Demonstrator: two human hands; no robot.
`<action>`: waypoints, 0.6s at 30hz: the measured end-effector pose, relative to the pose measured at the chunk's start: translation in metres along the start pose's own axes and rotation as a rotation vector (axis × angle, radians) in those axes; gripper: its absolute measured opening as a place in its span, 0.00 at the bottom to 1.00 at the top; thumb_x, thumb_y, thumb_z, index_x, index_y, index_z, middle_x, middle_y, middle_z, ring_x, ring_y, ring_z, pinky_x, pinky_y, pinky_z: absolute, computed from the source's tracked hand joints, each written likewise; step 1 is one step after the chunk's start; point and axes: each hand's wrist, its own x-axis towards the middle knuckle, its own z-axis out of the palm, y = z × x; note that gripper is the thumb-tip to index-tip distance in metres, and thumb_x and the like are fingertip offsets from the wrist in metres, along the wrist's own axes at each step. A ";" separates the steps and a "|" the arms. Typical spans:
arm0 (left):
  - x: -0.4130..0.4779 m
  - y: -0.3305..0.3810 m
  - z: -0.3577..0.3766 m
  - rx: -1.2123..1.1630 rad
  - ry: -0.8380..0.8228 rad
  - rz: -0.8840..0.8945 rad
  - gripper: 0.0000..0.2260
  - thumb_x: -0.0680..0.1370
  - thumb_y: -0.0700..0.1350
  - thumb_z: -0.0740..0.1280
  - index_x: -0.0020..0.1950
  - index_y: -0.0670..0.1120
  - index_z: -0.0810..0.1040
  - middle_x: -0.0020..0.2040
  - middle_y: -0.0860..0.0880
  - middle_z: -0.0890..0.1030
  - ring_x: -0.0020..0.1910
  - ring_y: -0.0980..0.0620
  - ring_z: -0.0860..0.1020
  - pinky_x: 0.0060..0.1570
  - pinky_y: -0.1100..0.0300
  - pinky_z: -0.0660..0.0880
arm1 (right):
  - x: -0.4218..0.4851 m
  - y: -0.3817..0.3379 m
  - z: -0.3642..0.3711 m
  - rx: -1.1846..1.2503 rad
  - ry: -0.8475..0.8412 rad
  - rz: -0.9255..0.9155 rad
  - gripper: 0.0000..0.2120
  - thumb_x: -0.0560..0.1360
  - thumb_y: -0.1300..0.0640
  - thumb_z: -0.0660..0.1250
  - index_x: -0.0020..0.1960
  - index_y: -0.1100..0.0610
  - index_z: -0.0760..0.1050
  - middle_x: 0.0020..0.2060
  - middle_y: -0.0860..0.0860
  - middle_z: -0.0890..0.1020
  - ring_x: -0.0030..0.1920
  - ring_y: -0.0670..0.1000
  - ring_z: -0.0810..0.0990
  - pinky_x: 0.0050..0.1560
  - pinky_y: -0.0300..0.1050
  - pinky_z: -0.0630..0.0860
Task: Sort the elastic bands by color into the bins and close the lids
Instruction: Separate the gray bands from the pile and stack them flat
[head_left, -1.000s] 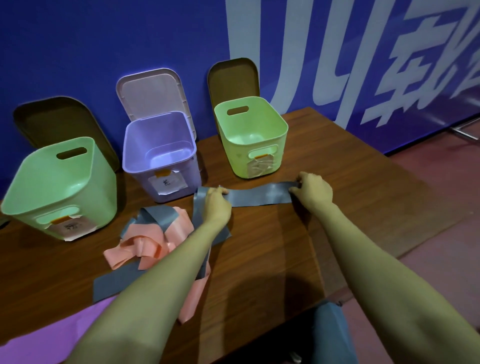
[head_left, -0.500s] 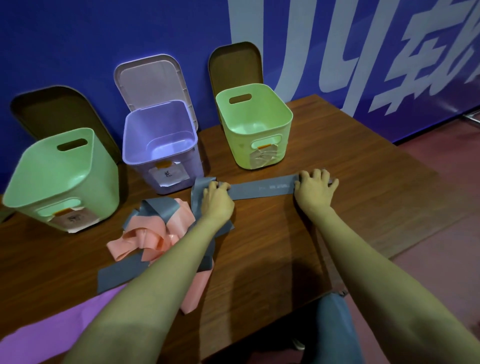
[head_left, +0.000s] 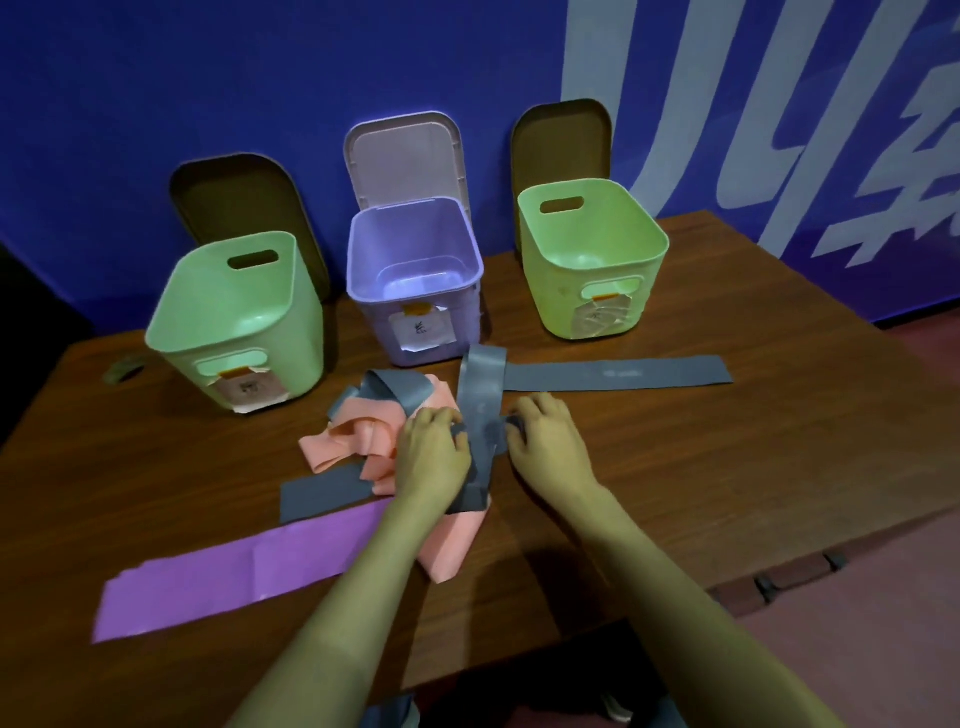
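Observation:
A grey elastic band (head_left: 618, 375) lies stretched to the right on the table, then folds back toward me at its left end. My left hand (head_left: 432, 453) and my right hand (head_left: 546, 437) both pinch that folded grey part between them. A tangle of pink bands (head_left: 363, 439) with more grey band lies left of my left hand. A purple band (head_left: 234, 574) lies flat at the front left. Three open bins stand at the back: a green one (head_left: 239, 322) on the left, a purple one (head_left: 415, 291) in the middle, a green one (head_left: 592, 260) on the right.
Each bin's lid stands raised behind it against the blue wall (head_left: 208, 78). The wooden table (head_left: 727, 467) ends at the right and front, with a reddish floor (head_left: 857, 649) beyond. A small dark object (head_left: 122, 369) lies at the far left of the table.
My right hand let go of the grey band's right end and came left to the folded part beside my left hand. The view pulled back and shows the purple band.

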 end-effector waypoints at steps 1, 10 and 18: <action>-0.001 -0.002 0.001 -0.002 -0.008 -0.009 0.13 0.76 0.44 0.64 0.59 0.44 0.76 0.58 0.43 0.77 0.59 0.42 0.73 0.61 0.51 0.68 | 0.008 -0.002 0.004 0.014 -0.008 0.012 0.12 0.75 0.61 0.62 0.57 0.61 0.75 0.53 0.59 0.76 0.57 0.60 0.72 0.56 0.52 0.69; 0.002 -0.017 0.016 0.047 -0.040 -0.001 0.18 0.74 0.54 0.67 0.59 0.45 0.74 0.55 0.46 0.75 0.59 0.45 0.69 0.59 0.56 0.64 | 0.078 -0.015 0.039 -0.097 -0.021 0.145 0.28 0.76 0.57 0.61 0.74 0.56 0.58 0.68 0.60 0.65 0.64 0.63 0.64 0.60 0.56 0.65; 0.004 -0.021 0.019 -0.051 -0.006 -0.037 0.18 0.73 0.52 0.69 0.57 0.44 0.73 0.55 0.46 0.75 0.58 0.45 0.70 0.58 0.55 0.66 | 0.082 -0.031 0.031 0.248 0.128 0.047 0.11 0.71 0.68 0.63 0.53 0.61 0.74 0.49 0.57 0.72 0.52 0.55 0.72 0.52 0.43 0.66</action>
